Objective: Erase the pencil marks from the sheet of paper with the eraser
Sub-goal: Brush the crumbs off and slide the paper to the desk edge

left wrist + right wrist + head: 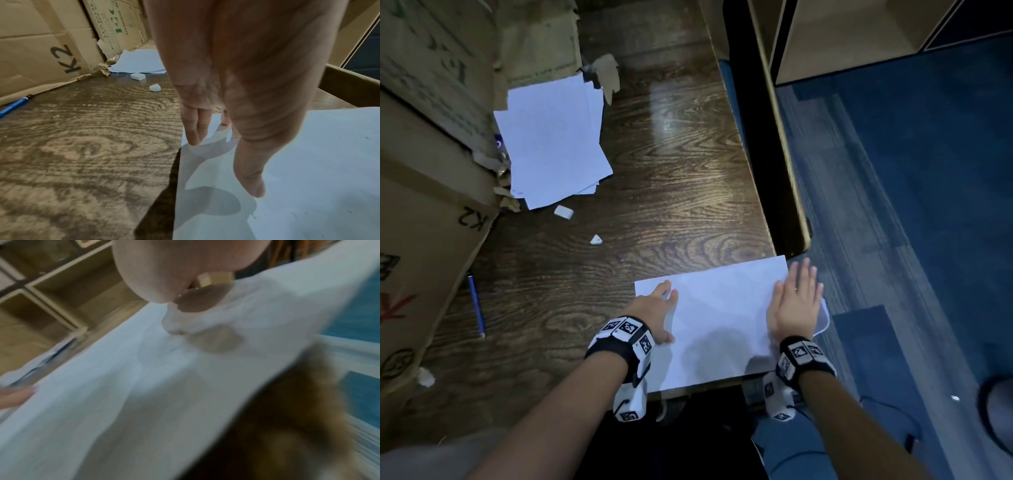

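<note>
A white sheet of paper (717,318) lies at the near right corner of the dark wooden table (592,281), overhanging its edge. My left hand (659,310) rests flat on the sheet's left edge with fingers straight (193,129). My right hand (796,301) lies flat on the sheet's right edge, fingers stretched out. Two white erasers sit apart on the table: a block eraser (564,211) (137,76) by the paper stack and a smaller wedge eraser (596,240) (154,87). Neither hand touches them. The right wrist view is blurred, showing only the sheet (164,386).
A loose stack of white paper (554,144) lies at the back left against cardboard boxes (424,192) that line the left side. A blue pencil (476,305) lies by the boxes. Blue carpet (911,205) and shelving lie beyond the table's right edge.
</note>
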